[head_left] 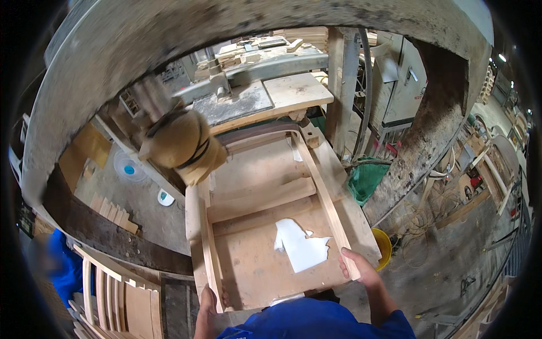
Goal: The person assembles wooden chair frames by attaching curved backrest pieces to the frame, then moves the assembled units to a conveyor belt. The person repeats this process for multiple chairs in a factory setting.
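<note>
Both of my hands are on a U-shaped wooden frame (323,199), its curved end pointing away from me. My right hand (364,270) grips the near end of its right rail, thumb on top and fingers around the side. At the near end of the left rail, my left hand (208,300) closes around the wood, its fingers partly hidden. The frame lies over a worn wooden worktable (248,254). Between the rails are a wooden crosspiece (262,199) and a torn white sheet (302,246). A tan, cloth-like wrapped machine part (183,146) hangs over the far left of the frame.
A large, stained, curved machine body (254,25) arches over and around the table. At right are a yellow bucket (383,248), a green bag (367,181) and cables. Slatted wooden pieces (113,299) and a person in blue (63,263) are at lower left.
</note>
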The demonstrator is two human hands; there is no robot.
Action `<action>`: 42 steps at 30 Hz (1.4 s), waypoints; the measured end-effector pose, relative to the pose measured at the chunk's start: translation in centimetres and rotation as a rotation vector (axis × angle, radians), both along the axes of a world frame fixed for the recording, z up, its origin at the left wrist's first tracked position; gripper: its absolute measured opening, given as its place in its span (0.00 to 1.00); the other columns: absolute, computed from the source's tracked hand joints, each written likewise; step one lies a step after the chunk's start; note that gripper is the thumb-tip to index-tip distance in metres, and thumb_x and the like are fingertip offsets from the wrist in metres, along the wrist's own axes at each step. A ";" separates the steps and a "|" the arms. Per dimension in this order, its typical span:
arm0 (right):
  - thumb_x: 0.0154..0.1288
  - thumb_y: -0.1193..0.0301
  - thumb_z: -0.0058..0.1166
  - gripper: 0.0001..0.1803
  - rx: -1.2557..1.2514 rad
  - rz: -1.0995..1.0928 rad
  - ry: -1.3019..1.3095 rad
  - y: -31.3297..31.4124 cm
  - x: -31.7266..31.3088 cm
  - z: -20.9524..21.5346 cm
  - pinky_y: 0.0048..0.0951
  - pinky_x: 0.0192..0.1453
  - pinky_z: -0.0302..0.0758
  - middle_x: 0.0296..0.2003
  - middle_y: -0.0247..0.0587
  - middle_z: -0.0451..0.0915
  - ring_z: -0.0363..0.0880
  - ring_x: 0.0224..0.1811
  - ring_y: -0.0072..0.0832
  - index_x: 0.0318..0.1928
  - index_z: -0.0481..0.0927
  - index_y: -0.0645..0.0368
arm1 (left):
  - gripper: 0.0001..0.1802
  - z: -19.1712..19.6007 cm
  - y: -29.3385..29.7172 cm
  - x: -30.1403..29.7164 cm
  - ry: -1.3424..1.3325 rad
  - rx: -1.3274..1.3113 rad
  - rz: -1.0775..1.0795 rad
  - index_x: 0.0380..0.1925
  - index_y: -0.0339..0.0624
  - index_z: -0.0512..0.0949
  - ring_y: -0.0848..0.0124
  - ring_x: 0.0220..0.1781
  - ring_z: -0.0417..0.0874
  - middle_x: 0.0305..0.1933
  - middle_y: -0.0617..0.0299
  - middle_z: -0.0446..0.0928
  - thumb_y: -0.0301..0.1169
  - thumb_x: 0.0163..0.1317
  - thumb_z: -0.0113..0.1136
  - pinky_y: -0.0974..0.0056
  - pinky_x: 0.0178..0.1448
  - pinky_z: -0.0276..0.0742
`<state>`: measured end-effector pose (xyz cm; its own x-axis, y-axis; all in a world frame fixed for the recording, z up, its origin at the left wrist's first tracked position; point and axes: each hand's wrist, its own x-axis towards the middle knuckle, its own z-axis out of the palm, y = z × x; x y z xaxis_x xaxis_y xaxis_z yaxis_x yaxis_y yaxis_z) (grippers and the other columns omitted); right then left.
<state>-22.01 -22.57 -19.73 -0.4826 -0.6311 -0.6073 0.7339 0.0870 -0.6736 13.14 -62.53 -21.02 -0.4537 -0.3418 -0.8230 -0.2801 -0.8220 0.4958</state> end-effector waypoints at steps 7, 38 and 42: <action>0.70 0.45 0.61 0.25 0.068 -0.056 -0.062 -0.3 0.0 -0.7 0.26 0.23 0.72 0.24 0.36 0.77 0.74 0.19 0.26 0.43 0.79 0.57 | 0.34 -0.5 0.5 0.0 0.081 -0.040 0.029 0.38 0.41 0.77 0.59 0.15 0.72 0.17 0.56 0.72 0.57 0.77 0.29 0.52 0.22 0.72; 0.76 0.29 0.27 0.50 -0.220 0.056 0.271 1.2 2.1 14.9 0.36 0.18 0.76 0.19 0.50 0.77 0.77 0.13 0.39 0.56 0.74 0.69 | 0.53 17.0 0.1 3.9 0.411 -0.625 0.105 0.44 0.24 0.80 0.65 0.10 0.71 0.16 0.52 0.76 0.73 0.72 0.33 0.64 0.14 0.64; 0.72 0.24 0.25 0.53 -0.285 0.061 0.234 0.4 1.0 16.4 0.34 0.16 0.73 0.18 0.49 0.77 0.75 0.12 0.38 0.55 0.75 0.67 | 0.54 18.3 -1.0 2.7 0.456 -0.616 0.147 0.42 0.25 0.81 0.65 0.10 0.70 0.13 0.54 0.73 0.72 0.74 0.25 0.65 0.16 0.62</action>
